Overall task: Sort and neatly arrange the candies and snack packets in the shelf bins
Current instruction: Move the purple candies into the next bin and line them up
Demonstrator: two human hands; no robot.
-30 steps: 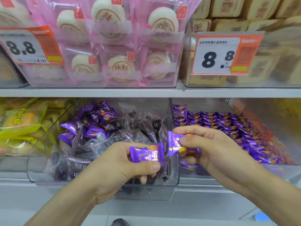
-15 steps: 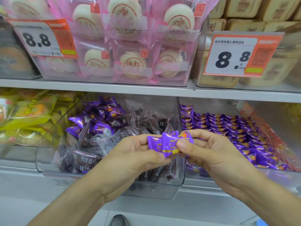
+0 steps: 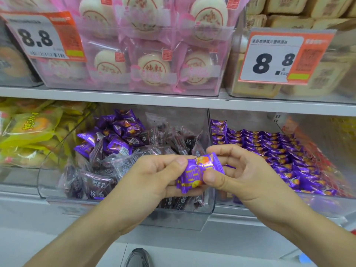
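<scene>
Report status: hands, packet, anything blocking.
Left hand and right hand both pinch shiny purple foil candy packets over clear plastic middle bin. Neat purple rows in right bin. Nothing blocking.

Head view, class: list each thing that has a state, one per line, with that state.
Left hand: pinching the purple packets.
Right hand: pinching the same packets.
Purple packets: held, bunched together.
Middle bin: mixed, jumbled.
Right bin: neat purple rows.
</scene>
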